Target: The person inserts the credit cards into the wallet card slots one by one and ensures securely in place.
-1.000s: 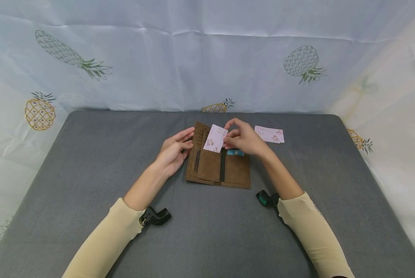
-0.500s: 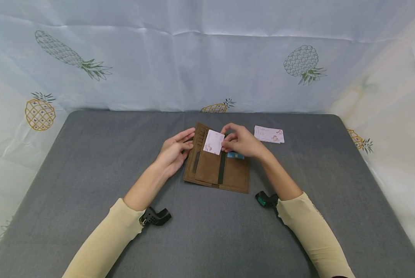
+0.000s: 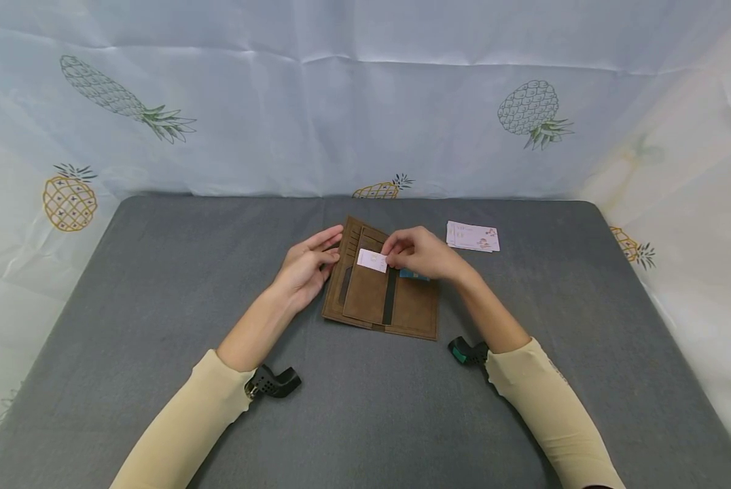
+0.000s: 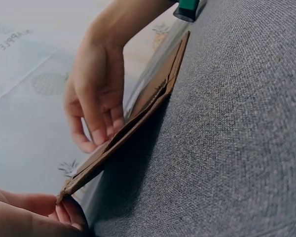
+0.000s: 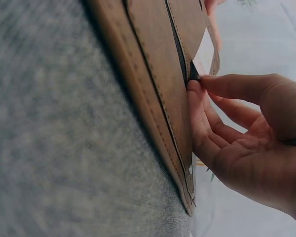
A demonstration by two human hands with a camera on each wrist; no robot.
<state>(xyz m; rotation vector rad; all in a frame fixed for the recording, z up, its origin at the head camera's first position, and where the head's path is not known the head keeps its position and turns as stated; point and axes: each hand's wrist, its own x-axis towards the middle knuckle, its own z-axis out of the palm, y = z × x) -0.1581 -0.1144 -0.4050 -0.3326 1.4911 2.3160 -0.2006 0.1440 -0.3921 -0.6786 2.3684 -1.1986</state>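
Observation:
A brown wallet (image 3: 365, 299) lies spread open on the table, its left side lifted off the surface. My left hand (image 3: 306, 269) pinches that left edge between thumb and fingers, as the left wrist view (image 4: 37, 215) also shows. A pale pink card (image 3: 371, 261) stands partly inside a pocket of the wallet, its upper part showing. My right hand (image 3: 423, 252) pinches the card's right edge; the right wrist view shows thumb and finger at the card (image 5: 205, 54) by the pocket's mouth. A blue card (image 3: 413, 275) peeks from the wallet's right pocket, partly behind the right hand.
A small stack of pink cards (image 3: 473, 236) lies on the grey table (image 3: 365, 407), right of the wallet. A white cloth with pineapple prints (image 3: 268, 122) hangs behind the table. Black wrist devices sit at the left sleeve (image 3: 276, 382) and the right sleeve (image 3: 468, 350).
The pink card has slid down into the wallet's pocket, with less of it showing. My right hand has moved down and slightly left with it. The left hand keeps its place.

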